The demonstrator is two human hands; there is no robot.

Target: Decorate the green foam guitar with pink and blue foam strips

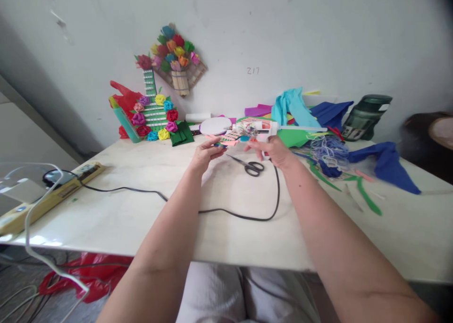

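Above the middle of the table, my left hand (206,154) pinches a small piece with pink and green stripes (230,138). My right hand (274,152) is wrapped round a white glue gun (269,130), whose nozzle points left toward the striped piece. A long pale glue stick (304,128) sticks out of the gun's back. From the grip a black cord (278,195) runs down and curves left over the table. Black-handled scissors (253,168) lie on the table below and between both hands.
A paper-flower guitar (155,115) stands back left, near a flower basket (180,81) against the wall. A power strip (53,195) lies at the left edge. Coloured paper (292,107), tangled string (327,153), a dark green bottle (366,118) and blue scraps (389,165) are on the right.
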